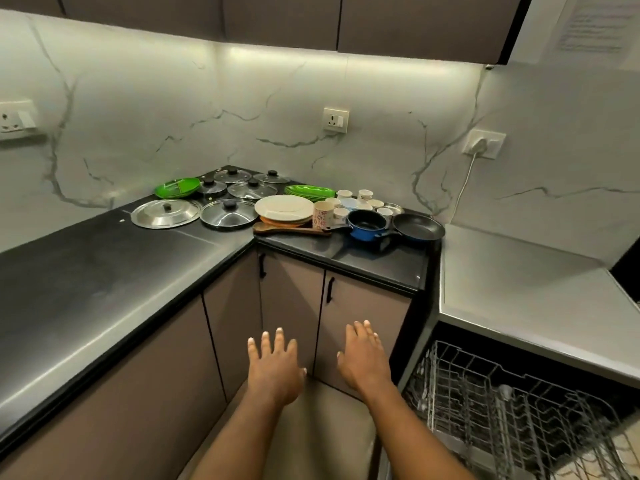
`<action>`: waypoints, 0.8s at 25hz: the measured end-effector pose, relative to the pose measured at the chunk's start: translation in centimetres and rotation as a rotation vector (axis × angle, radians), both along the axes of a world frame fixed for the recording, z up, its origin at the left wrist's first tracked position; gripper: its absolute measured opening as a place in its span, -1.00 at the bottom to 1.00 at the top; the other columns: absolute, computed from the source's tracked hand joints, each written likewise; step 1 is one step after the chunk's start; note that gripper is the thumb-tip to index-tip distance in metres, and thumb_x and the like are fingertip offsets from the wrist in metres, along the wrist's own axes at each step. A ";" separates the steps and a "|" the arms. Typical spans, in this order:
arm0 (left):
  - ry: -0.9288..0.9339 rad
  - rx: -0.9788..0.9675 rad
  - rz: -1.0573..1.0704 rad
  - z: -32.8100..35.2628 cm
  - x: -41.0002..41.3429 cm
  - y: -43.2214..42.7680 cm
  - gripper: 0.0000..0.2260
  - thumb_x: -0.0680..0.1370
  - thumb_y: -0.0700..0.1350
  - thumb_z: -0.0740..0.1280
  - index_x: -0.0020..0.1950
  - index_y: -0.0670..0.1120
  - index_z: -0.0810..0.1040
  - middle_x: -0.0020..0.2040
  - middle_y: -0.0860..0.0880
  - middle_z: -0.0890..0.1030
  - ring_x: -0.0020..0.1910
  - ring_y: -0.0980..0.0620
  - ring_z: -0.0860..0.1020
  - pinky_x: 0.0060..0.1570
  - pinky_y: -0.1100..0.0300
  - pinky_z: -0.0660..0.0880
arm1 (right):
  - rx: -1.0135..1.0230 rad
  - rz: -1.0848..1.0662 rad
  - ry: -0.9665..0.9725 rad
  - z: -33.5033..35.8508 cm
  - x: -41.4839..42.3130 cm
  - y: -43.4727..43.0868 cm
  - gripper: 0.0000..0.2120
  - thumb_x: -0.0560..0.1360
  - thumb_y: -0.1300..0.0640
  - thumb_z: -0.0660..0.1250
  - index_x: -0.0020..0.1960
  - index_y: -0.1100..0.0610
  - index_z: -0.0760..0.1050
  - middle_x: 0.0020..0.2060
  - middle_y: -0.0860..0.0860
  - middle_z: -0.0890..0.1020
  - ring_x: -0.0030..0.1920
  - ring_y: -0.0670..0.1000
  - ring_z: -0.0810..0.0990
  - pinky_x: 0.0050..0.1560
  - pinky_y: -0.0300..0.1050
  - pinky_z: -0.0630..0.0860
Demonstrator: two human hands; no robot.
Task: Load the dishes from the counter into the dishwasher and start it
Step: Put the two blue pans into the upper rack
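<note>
Left hand (275, 367) and right hand (363, 362) are spread, empty; lifting the blue metal saucepan (367, 226) may topple the small white cups (360, 202) crowded behind it, near the black counter's (381, 258) back edge.

Bare left hand (275, 372) and right hand (365, 363), bare forearms.

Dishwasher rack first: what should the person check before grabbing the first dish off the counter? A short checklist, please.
1. Hands free: left hand and right hand are open and hold nothing: ok.
2. Dishwasher rack pulled out, no dishes in its visible part: ok.
3. Way to the dishes: nothing stands between the hands and the counter corner: ok.
4. Easy first pick: white plates lie on top of their stack, nothing on them: ok.
5. Cups emptied: too small to see inside: cannot tell.
6. Dishwasher controls ready: out of view: cannot tell.
</note>
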State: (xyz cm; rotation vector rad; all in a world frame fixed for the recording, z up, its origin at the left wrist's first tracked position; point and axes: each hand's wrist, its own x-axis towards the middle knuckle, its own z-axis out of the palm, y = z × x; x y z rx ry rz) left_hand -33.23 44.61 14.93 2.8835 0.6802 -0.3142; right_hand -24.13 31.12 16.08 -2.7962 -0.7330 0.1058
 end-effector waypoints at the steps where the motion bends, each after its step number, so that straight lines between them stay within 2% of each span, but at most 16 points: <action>1: 0.004 -0.003 -0.015 -0.4 0.7 0.3 -0.41 0.66 0.13 0.10 0.62 -0.02 -0.02 0.62 -0.14 -0.13 0.58 -0.23 -0.18 0.50 -0.26 -0.23 | 0.003 -0.016 0.007 -0.2 0.8 0.4 -0.40 0.60 0.05 0.21 0.56 0.16 0.08 0.55 0.10 0.11 0.56 0.09 -0.02 0.53 -0.02 -0.04; 14: 0.066 -0.004 -0.151 -1.7 20.0 6.0 -0.36 0.65 0.13 0.14 0.62 0.00 -0.10 0.62 -0.11 -0.16 0.58 -0.20 -0.20 0.51 -0.23 -0.22 | 0.082 -0.179 0.164 -2.4 18.2 6.0 -0.42 0.59 0.05 0.24 0.54 0.16 0.14 0.53 0.09 0.19 0.56 0.07 0.04 0.53 -0.04 0.04; 17: 0.102 -0.008 -0.147 -2.3 23.3 7.9 -0.33 0.65 0.13 0.15 0.62 0.00 -0.14 0.62 -0.11 -0.16 0.58 -0.19 -0.20 0.51 -0.22 -0.22 | 0.228 -0.244 0.265 -2.1 21.5 8.2 -0.43 0.58 0.03 0.27 0.52 0.14 0.20 0.50 0.07 0.27 0.52 0.07 0.18 0.48 -0.03 0.20; 20: 0.100 0.000 -0.169 -2.3 26.3 10.2 -0.33 0.65 0.11 0.15 0.62 -0.03 -0.16 0.62 -0.12 -0.16 0.58 -0.18 -0.20 0.52 -0.20 -0.22 | 0.420 -0.325 0.387 -1.3 24.8 10.7 -0.52 0.56 0.04 0.30 0.44 0.15 0.35 0.37 0.12 0.45 0.34 0.08 0.44 0.34 0.00 0.41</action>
